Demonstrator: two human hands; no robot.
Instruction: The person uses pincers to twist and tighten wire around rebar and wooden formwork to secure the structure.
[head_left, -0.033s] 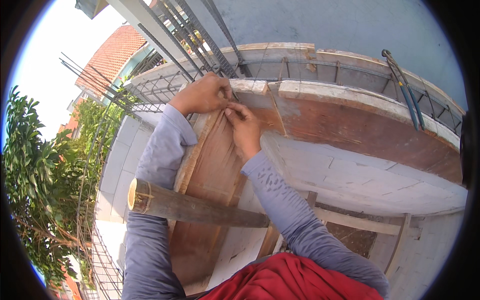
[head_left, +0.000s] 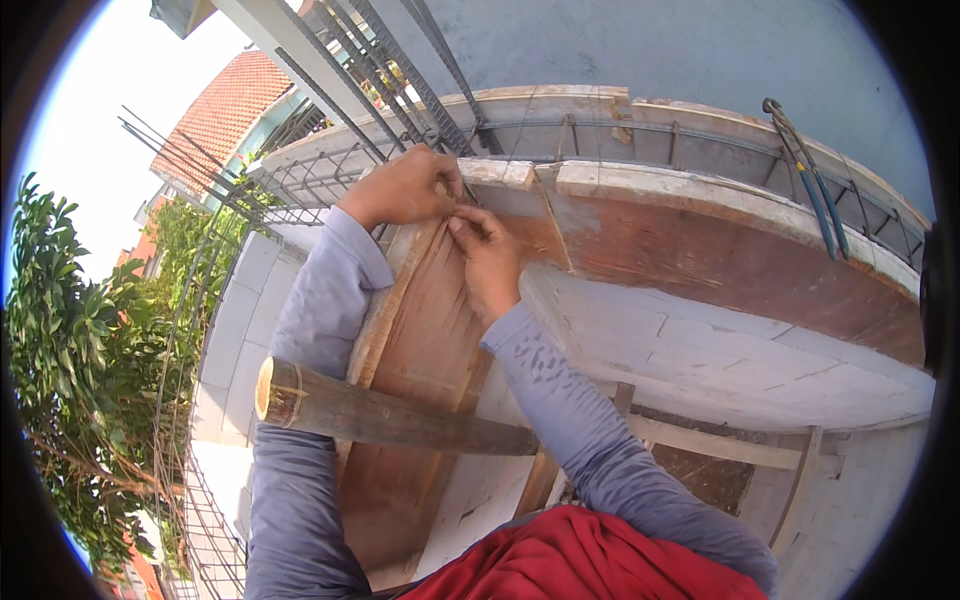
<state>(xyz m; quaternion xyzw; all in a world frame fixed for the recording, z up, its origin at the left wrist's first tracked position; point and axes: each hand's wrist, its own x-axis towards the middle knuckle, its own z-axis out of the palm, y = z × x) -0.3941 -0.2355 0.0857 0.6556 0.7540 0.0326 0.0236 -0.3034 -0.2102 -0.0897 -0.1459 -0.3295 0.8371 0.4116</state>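
Note:
My left hand (head_left: 405, 190) is bent over the top corner of wooden formwork, its fingers pinched together. Just below and to the right, my right hand (head_left: 488, 262) pinches with thumb and forefinger, its fingertips almost meeting the left ones. What they hold is too small or hidden to make out. Beneath them, a brown plywood panel (head_left: 425, 325) with a timber edge meets a long brown formwork board (head_left: 690, 245). A thin wire (head_left: 553, 220) runs down that board's face beside my right hand. Thick upright rebar (head_left: 420, 85) rises just behind my left hand.
A bamboo pole (head_left: 400, 412) crosses between my forearms. Pincers with blue handles (head_left: 822, 205) hang over the formwork's top edge at right. Rebar caging (head_left: 690, 145) lies between the boards. White block walls (head_left: 690, 345) stand below; a leafy tree (head_left: 80, 330) is at left.

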